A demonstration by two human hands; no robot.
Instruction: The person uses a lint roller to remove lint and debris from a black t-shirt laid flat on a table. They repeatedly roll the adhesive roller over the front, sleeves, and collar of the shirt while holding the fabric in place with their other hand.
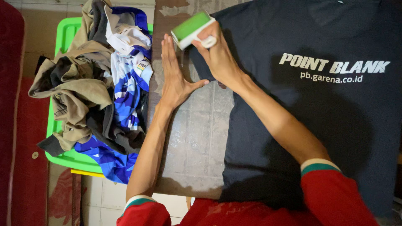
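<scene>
Red sleeves framed both forearms. Right hand (217, 56) gripped a green-and-white lint brush (192, 30) at the dark printed T-shirt's (318, 117) sleeve; left hand (173, 73) lay flat, open, on the worn grey table (194, 142).

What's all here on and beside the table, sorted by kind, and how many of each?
Dark T-shirt spread flat on the table: 1
Green-and-white lint brush in the right hand: 1
Green basket beside the left hand: 1
Heap of clothes: 1
Total: 4
</scene>
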